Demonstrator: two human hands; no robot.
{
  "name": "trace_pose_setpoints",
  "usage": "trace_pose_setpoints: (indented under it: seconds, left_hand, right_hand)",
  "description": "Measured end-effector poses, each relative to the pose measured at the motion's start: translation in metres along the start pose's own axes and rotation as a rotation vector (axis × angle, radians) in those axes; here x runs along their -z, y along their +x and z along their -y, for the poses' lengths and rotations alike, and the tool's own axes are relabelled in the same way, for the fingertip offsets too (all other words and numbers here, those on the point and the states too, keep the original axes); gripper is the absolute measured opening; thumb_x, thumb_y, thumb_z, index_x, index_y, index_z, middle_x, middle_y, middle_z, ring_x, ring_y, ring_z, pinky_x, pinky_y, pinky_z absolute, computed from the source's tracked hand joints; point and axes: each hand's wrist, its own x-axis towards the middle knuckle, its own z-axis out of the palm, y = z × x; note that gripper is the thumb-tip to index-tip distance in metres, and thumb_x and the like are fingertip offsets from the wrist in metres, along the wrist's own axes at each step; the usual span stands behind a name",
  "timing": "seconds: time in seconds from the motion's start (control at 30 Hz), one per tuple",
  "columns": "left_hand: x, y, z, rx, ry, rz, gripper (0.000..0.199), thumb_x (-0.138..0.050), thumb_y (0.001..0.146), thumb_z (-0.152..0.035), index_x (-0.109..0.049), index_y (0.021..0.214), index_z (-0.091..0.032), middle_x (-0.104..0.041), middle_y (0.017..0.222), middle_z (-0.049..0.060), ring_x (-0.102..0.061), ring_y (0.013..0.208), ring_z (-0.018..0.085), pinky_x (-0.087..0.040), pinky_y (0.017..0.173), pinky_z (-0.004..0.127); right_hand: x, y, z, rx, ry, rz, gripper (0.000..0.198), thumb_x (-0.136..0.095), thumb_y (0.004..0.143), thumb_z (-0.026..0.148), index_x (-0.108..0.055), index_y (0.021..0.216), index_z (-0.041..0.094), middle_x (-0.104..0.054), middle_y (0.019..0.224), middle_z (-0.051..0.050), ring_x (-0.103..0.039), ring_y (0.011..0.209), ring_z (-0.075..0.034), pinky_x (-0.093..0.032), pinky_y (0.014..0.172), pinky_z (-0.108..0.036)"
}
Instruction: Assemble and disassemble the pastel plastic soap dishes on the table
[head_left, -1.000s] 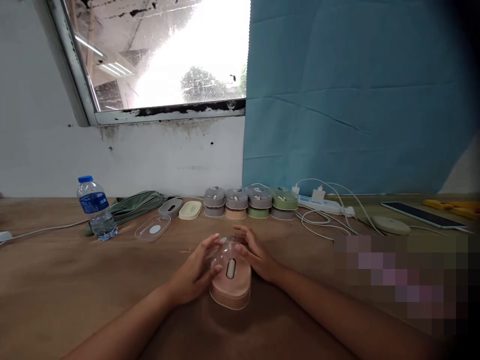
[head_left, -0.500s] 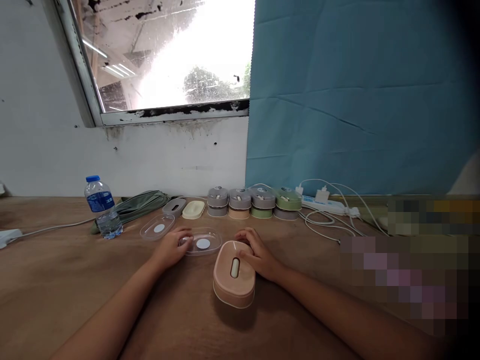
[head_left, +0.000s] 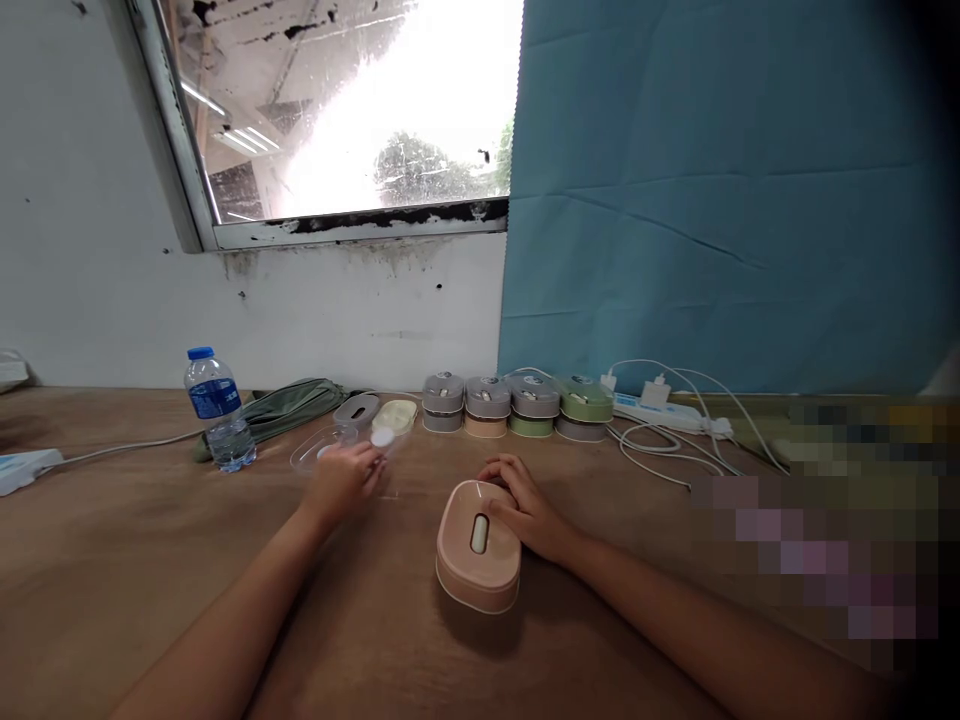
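Observation:
My left hand [head_left: 346,487] is closed on the edge of a clear oval plastic lid [head_left: 395,447] with a round white sticker. This lid is raised and tilted, blurred by motion, in front of a cream lid [head_left: 405,412] at the back. A second clear lid [head_left: 304,453] lies on the table behind my left hand and is partly covered by it. My right hand [head_left: 529,512] grips the far right side of a peach oval box [head_left: 461,540], its thumb on the top near a cream handle [head_left: 479,534]. The box is tipped towards me.
Several two-tier oval boxes [head_left: 534,395] in grey, peach and green line the wall. Left of them is a grey lid [head_left: 355,410]. A water bottle [head_left: 220,415] stands by a green cloth bag [head_left: 289,410]. On the right are a power strip [head_left: 660,408] and white cables [head_left: 652,455].
My left hand has lifted the clear lid off the table, moving it back and slightly left towards the other lids. The right hand still holds the peach box. The view has shifted slightly.

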Motion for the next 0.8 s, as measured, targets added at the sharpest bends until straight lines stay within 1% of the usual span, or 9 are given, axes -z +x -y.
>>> trace_pose_setpoints:
  seconds: [0.07,0.13,0.23,0.3,0.4,0.53,0.63,0.73,0.8]
  left_hand:
    - [-0.002,0.000,0.017,0.131,0.086,-0.046,0.034,-0.034,0.087,-0.032,-0.065,0.092,-0.019,-0.067,0.093,0.007,-0.061,0.076,0.022,-0.039,0.066,0.031]
    - [-0.004,-0.003,0.037,0.237,0.126,-0.030,0.034,-0.035,0.086,-0.033,-0.066,0.094,-0.019,-0.067,0.096,0.007,-0.061,0.077,0.023,-0.040,0.065,0.030]
    - [-0.008,-0.007,0.061,0.346,0.103,0.076,0.034,-0.038,0.084,-0.035,-0.067,0.092,-0.022,-0.067,0.097,0.006,-0.062,0.082,0.024,-0.041,0.063,0.028]
    - [-0.010,-0.009,0.071,0.371,0.060,0.154,0.032,-0.040,0.082,-0.037,-0.068,0.090,-0.024,-0.068,0.097,0.005,-0.062,0.086,0.024,-0.042,0.063,0.027]
    - [-0.012,-0.010,0.075,0.369,0.006,0.213,0.031,-0.043,0.078,-0.038,-0.069,0.086,-0.025,-0.069,0.094,0.004,-0.062,0.086,0.024,-0.041,0.063,0.026]
    - [-0.013,-0.009,0.071,0.366,-0.023,0.225,0.032,-0.043,0.078,-0.040,-0.070,0.086,-0.024,-0.069,0.092,0.005,-0.062,0.083,0.023,-0.041,0.062,0.025]
    - [-0.017,-0.009,0.070,0.366,-0.015,0.215,0.032,-0.042,0.079,-0.039,-0.069,0.087,-0.024,-0.069,0.091,0.006,-0.062,0.083,0.023,-0.041,0.063,0.025]
    - [-0.022,-0.009,0.070,0.398,-0.011,0.190,0.032,-0.041,0.080,-0.040,-0.068,0.087,-0.024,-0.069,0.090,0.006,-0.061,0.085,0.024,-0.041,0.064,0.026]
    - [-0.023,-0.007,0.067,0.422,-0.032,0.150,0.032,-0.043,0.080,-0.040,-0.066,0.094,-0.023,-0.067,0.095,0.006,-0.061,0.087,0.025,-0.042,0.065,0.027]
  right_hand:
    - [0.000,0.000,0.000,-0.003,0.002,-0.001,0.019,-0.052,0.075,0.018,-0.051,0.094,0.020,-0.042,0.104,-0.007,-0.042,0.107,-0.022,-0.034,0.095,-0.041]
    - [0.000,0.000,0.001,-0.005,0.001,0.002,0.018,-0.051,0.075,0.019,-0.051,0.094,0.020,-0.042,0.103,-0.007,-0.042,0.107,-0.022,-0.034,0.094,-0.041]
    - [0.000,0.000,0.001,0.007,-0.007,0.009,0.019,-0.050,0.075,0.019,-0.051,0.094,0.021,-0.042,0.104,-0.007,-0.041,0.109,-0.023,-0.033,0.096,-0.041]
    - [0.000,0.000,0.002,0.016,-0.009,0.004,0.019,-0.050,0.075,0.019,-0.051,0.094,0.021,-0.043,0.105,-0.007,-0.040,0.110,-0.023,-0.033,0.096,-0.042]
    - [0.001,0.000,0.003,0.021,-0.006,0.003,0.019,-0.050,0.074,0.018,-0.052,0.093,0.020,-0.043,0.104,-0.007,-0.041,0.108,-0.023,-0.033,0.096,-0.042]
    - [0.001,0.000,0.005,0.038,0.016,0.030,0.016,-0.048,0.076,0.017,-0.053,0.091,0.021,-0.046,0.097,-0.005,-0.047,0.098,-0.021,-0.036,0.092,-0.040]
    - [0.001,0.001,0.004,0.035,0.031,0.048,0.015,-0.048,0.077,0.017,-0.054,0.090,0.021,-0.048,0.092,-0.004,-0.049,0.093,-0.021,-0.038,0.088,-0.039]
    - [0.000,0.001,0.001,0.021,0.033,0.053,0.016,-0.048,0.076,0.016,-0.055,0.091,0.020,-0.048,0.093,-0.004,-0.048,0.094,-0.021,-0.037,0.088,-0.039]
    - [0.000,0.001,-0.002,0.017,0.032,0.054,0.017,-0.048,0.076,0.016,-0.054,0.092,0.020,-0.048,0.094,-0.004,-0.048,0.095,-0.021,-0.036,0.089,-0.038]
